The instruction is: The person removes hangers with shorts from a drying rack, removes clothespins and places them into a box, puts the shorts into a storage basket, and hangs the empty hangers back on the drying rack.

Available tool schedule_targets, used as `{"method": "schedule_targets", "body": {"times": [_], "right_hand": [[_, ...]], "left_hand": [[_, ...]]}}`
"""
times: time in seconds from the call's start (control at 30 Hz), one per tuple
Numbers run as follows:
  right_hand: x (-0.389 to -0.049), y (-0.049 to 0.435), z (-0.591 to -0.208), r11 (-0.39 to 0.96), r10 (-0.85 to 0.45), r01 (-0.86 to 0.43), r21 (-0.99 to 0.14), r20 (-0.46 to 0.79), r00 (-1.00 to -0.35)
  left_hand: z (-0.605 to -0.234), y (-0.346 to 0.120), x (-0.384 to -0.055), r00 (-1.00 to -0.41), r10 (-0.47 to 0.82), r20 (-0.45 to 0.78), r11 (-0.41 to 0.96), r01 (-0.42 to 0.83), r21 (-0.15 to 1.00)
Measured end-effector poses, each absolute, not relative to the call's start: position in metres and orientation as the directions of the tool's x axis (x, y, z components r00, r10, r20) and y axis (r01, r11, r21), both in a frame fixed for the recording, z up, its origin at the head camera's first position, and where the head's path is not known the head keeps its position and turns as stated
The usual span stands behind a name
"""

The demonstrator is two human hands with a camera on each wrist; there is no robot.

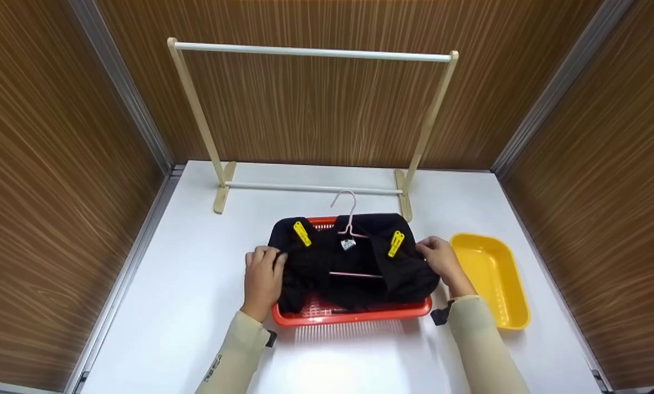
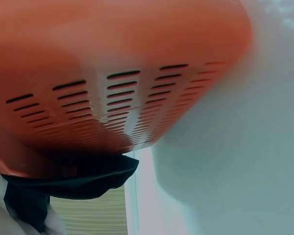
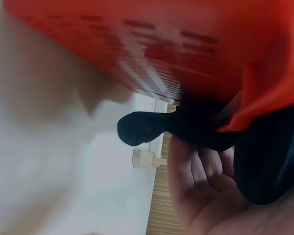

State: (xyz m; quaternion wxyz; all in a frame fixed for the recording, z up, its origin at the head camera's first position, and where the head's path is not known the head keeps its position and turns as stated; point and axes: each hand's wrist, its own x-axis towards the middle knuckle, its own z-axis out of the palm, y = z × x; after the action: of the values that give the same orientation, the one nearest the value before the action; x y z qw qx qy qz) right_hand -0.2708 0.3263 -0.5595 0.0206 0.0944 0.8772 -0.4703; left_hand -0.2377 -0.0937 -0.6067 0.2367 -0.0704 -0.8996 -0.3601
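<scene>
A black garment [image 1: 307, 271] is draped over a red slotted basket [image 1: 354, 317], its open front facing up. Inside it lies a pink hanger [image 1: 353, 208], with the hook sticking out at the top. Two yellow clothespins [image 1: 302, 233] sit on the garment, one at each upper side. My left hand [image 1: 262, 279] grips the cloth at the garment's left edge; in the left wrist view dark cloth [image 2: 27, 203] shows between the fingers. At the right edge my right hand [image 1: 440, 260] pinches the cloth, and its curled fingers [image 3: 206, 183] are against the fabric in the right wrist view.
Behind the basket stands a wooden garment rack with a white top bar [image 1: 316, 52]. A yellow tray [image 1: 515, 284] lies to the right, beside my right forearm. Wood-grain panels [image 1: 327, 109] enclose the white table [image 1: 195, 235] at the back and sides.
</scene>
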Motion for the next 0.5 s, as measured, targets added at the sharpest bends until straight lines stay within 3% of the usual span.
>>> {"method": "schedule_targets", "body": {"times": [0.13, 0.3, 0.5], "right_hand": [[-0.271, 0.325, -0.56, 0.563, 0.072, 0.047, -0.825, -0.008, -0.997], [-0.269, 0.319, -0.557, 0.481, -0.157, -0.166, -0.861, 0.102, -0.982], [-0.265, 0.312, -0.549, 0.427, -0.303, -0.183, -0.885, 0.05, -0.952]], "left_hand": [[-0.605, -0.094, -0.238, -0.888, -0.044, 0.458, 0.737, 0.281, 0.614], [-0.606, -0.094, -0.24, -0.875, -0.043, 0.483, 0.755, 0.288, 0.589], [-0.607, -0.094, -0.238, -0.871, -0.047, 0.489, 0.76, 0.287, 0.583]]}}
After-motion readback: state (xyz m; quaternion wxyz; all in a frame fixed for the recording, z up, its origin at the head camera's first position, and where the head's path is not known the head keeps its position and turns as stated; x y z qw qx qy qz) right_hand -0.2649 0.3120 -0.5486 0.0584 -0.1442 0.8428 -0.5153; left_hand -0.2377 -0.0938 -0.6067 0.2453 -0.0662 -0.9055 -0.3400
